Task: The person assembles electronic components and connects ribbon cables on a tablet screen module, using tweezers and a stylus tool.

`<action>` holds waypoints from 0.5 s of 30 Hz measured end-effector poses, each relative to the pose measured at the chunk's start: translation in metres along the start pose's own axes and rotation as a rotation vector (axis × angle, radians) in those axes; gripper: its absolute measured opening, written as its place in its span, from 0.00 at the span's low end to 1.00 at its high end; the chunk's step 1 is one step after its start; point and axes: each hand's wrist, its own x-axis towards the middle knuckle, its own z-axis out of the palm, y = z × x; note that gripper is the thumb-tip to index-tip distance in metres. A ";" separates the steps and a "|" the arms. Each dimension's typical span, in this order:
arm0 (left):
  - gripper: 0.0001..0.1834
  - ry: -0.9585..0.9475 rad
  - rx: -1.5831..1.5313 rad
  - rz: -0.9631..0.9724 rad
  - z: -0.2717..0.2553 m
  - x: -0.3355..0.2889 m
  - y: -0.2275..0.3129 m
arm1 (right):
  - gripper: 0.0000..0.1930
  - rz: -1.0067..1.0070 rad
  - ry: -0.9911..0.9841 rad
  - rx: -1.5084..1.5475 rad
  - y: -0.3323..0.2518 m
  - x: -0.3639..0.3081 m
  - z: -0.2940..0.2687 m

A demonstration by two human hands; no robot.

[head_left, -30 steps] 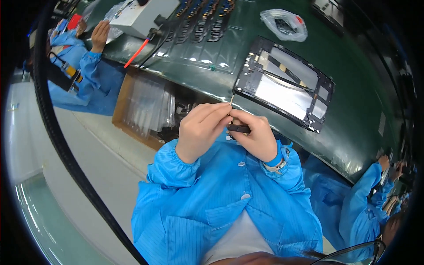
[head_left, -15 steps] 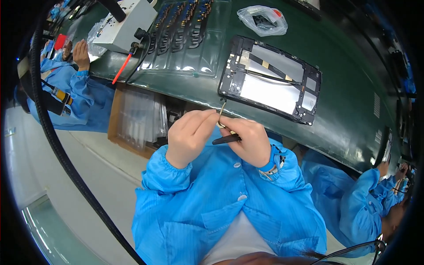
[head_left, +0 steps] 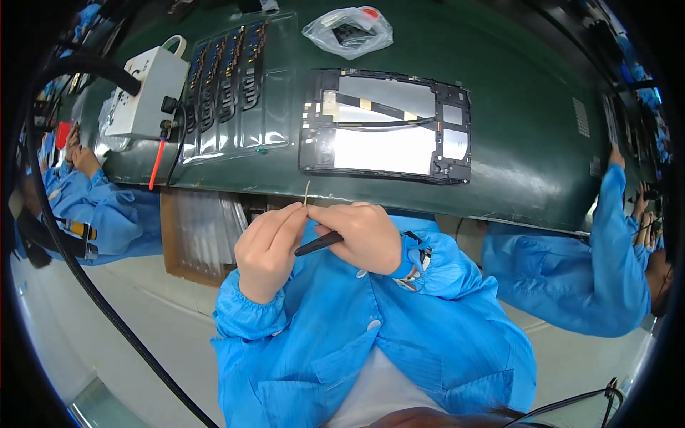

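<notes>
A thin pale strip (head_left: 307, 191) is pinched between the fingertips of the left hand (head_left: 267, 250) and the right hand (head_left: 357, 235), just before the green bench (head_left: 528, 143). Black tweezers (head_left: 319, 243) are gripped in the right hand (tips hidden). An opened tablet chassis (head_left: 385, 125) lies beyond.

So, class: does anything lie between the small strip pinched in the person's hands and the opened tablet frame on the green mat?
Nothing visible does. The thin strip, pinched by the left hand and right hand, sits just before the tablet frame; only bare green mat lies between.
</notes>
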 end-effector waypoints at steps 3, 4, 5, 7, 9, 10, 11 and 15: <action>0.13 0.004 0.010 0.003 0.003 0.002 0.002 | 0.22 0.017 0.042 0.035 -0.001 0.000 -0.001; 0.13 -0.001 0.011 0.006 0.003 0.003 0.003 | 0.19 0.014 0.074 0.042 -0.002 0.000 -0.001; 0.13 0.009 0.007 0.002 0.004 0.003 0.004 | 0.19 0.016 0.077 0.046 -0.001 -0.001 0.000; 0.14 0.015 0.010 -0.006 0.003 0.004 0.005 | 0.20 -0.006 0.084 0.048 0.000 -0.002 0.001; 0.13 -0.006 0.007 -0.015 0.002 0.004 0.006 | 0.21 -0.003 0.079 0.055 0.000 -0.002 0.001; 0.13 -0.008 0.013 -0.017 0.003 0.004 0.006 | 0.21 0.003 0.075 0.053 -0.001 -0.002 0.001; 0.13 -0.008 0.021 -0.011 0.003 0.003 0.006 | 0.21 -0.001 0.072 0.058 -0.001 -0.002 0.001; 0.12 0.031 0.045 0.005 0.003 0.003 0.002 | 0.23 0.005 0.016 0.072 -0.003 -0.002 0.002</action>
